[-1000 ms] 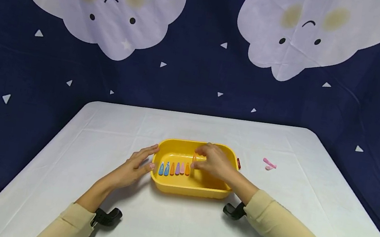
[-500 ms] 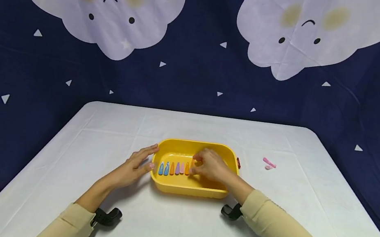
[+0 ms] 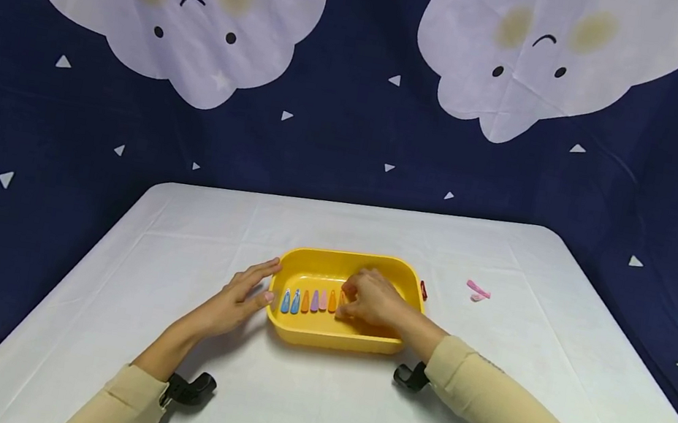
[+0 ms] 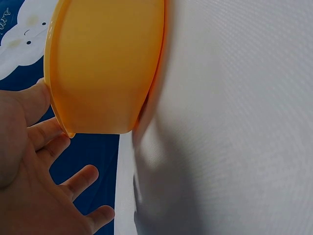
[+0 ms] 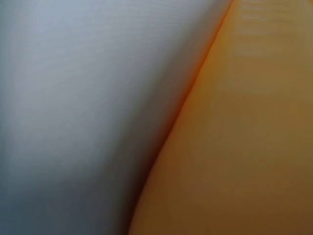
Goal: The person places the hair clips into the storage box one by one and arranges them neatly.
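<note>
— What are the fingers doing?

— On the right hand [image 3: 373, 297], thumb and forefinger pinch an orange clip [image 3: 342, 296] low inside the yellow tray [image 3: 332, 340]; most of that clip is hidden. A fingertip hold probably suits something so small and slim.

— Why there?

— It sits at the right end of a row: two blue clips [image 3: 286, 301], an orange one [image 3: 306, 301], a purple clip [image 3: 315, 301], a pink clip [image 3: 323, 300] and another orange. They stand side by side, pointing the same way, so the spacing looks deliberate.

— And the left hand [image 3: 240, 303]?

— Its fingers are spread, touching the tray's left rim without wrapping it, presumably to steady it.

— Farther out?

— Pink pieces [image 3: 478, 289] lie on the white table [image 3: 307, 413], right of the tray, perhaps within easy reach. A red piece [image 3: 423, 290] shows by the tray's right end; whether it is attached is unclear.
</note>
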Action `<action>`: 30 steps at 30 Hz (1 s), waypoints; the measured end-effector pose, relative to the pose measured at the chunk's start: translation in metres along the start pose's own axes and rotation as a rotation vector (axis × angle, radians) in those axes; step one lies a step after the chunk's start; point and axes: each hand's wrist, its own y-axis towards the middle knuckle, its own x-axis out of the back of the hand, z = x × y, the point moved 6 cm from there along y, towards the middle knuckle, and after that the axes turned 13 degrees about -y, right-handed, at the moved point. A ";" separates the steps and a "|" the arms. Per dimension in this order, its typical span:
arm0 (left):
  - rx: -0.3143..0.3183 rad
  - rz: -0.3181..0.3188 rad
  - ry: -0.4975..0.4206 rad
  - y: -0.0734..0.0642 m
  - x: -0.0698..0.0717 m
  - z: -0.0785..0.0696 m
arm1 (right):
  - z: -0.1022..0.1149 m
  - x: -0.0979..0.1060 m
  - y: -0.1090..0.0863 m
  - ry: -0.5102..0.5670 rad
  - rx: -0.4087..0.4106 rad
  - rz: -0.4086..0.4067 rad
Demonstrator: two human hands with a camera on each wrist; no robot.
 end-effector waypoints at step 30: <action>0.015 0.000 -0.019 -0.001 0.001 0.000 | 0.001 0.002 -0.002 -0.023 -0.012 -0.010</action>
